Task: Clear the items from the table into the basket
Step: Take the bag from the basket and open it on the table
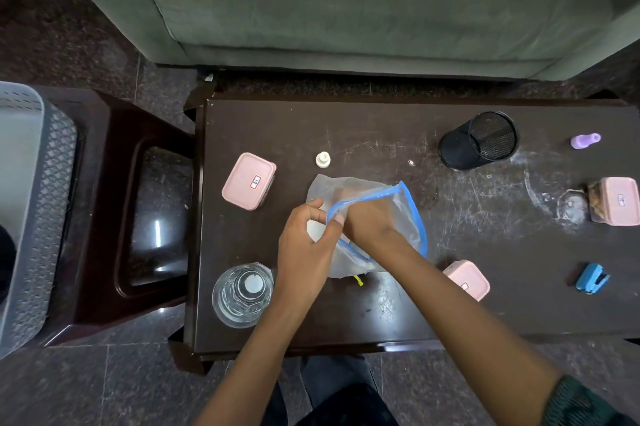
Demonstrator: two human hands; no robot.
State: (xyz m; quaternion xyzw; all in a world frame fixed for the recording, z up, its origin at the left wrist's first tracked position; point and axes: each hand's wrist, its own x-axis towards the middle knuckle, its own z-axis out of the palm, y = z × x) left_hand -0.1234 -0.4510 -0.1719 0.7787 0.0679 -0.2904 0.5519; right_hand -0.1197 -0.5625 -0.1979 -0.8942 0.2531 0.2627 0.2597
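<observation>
A clear plastic zip bag (398, 207) with a blue rim lies in the middle of the dark table (346, 127). My left hand (304, 245) pinches the bag's blue rim and holds it apart. My right hand (367, 221) reaches into the bag's mouth, and its fingers are hidden inside. The grey lattice basket (38, 217) stands on a dark stool at the far left edge. Around the bag on the table are a pink lidded box (247, 181), a small white cap (322, 159) and a clear water bottle (242, 294).
A black mesh pen cup (479, 141) lies on its side at the back right. A purple small bottle (585, 141), another pink box (616, 200), a third pink box (467, 278) and a blue stapler (592, 278) are on the right. A grey sofa (346, 2) stands behind the table.
</observation>
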